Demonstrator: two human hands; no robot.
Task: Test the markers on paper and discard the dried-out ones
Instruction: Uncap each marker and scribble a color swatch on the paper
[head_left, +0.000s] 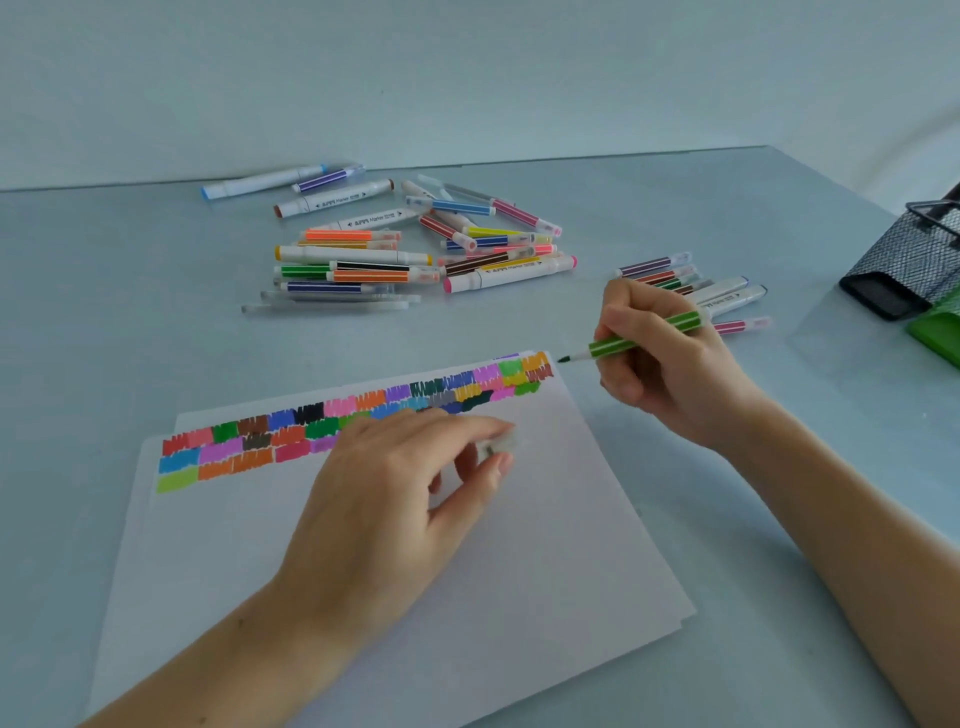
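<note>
Pinching a clear cap between thumb & fingertips, left hand hovers over the paper, while right hand grips the uncapped green marker, tip just off the sheet's far-right corner, w/ main marker pile beyond on the table.

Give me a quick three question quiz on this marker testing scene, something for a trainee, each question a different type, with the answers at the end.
1. True or false: the uncapped green striped marker in the right hand has its tip touching the white paper sheet.
2. What does the left hand pinch? A) a small clear marker cap B) a pink marker C) nothing
3. Fill in: the black wire mesh holder sits at the table's ___ edge.

Key: 1 false, the tip is past the paper's corner. 2 A. 3 right.
</note>
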